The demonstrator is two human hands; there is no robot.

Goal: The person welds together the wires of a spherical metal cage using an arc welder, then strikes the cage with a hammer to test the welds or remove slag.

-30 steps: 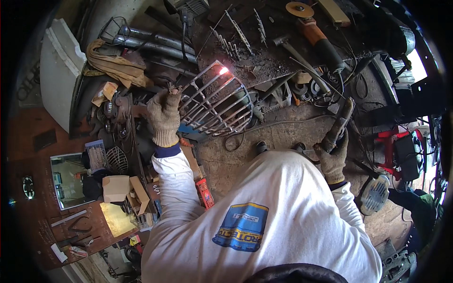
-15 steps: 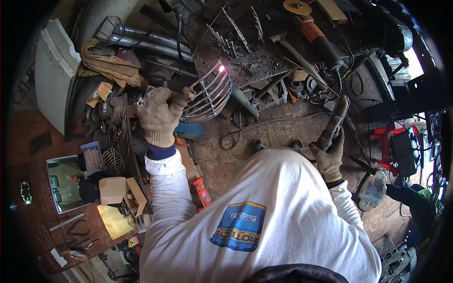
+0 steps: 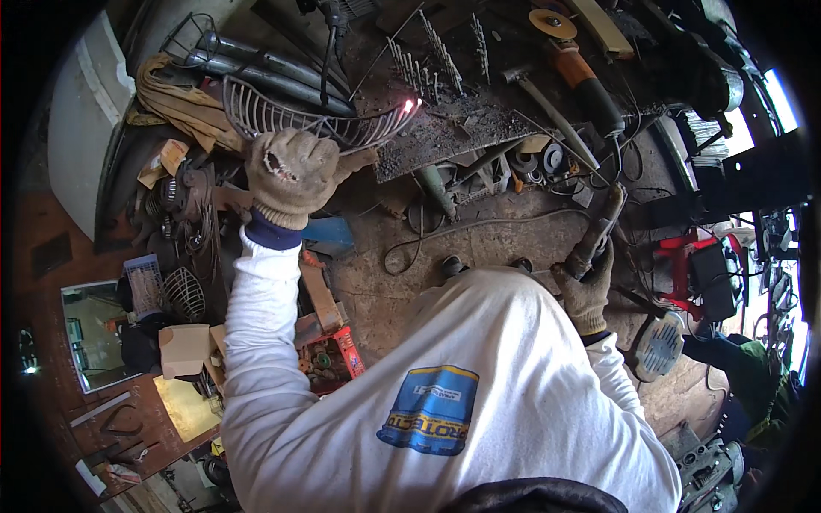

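My left hand (image 3: 295,175), in a worn knit glove with a hole in its back, is closed on a curved metal grille (image 3: 375,128) of thin parallel bars. The grille spreads out on both sides of the fist, and its right end glows red-hot over the workbench edge. My right hand (image 3: 587,295), also gloved, is wrapped round a dark, long-handled tool that looks like a welding electrode holder (image 3: 600,224). That tool points forward, away from my body. The fingers' exact grip on the grille is partly hidden by the glove.
On the dark workbench (image 3: 505,120) lie a hammer (image 3: 547,111), an orange angle grinder (image 3: 581,77) and upright metal rods (image 3: 440,51). Metal tubes (image 3: 265,68) and a brown cloth (image 3: 180,98) are at the left. A cable (image 3: 479,224) crosses the floor; a red stool (image 3: 680,265) stands right.
My left hand has turned and shifted slightly left, swinging the grille flatter and wider across the bench edge. The right hand keeps its hold on the tool. The whole view has shifted slightly.
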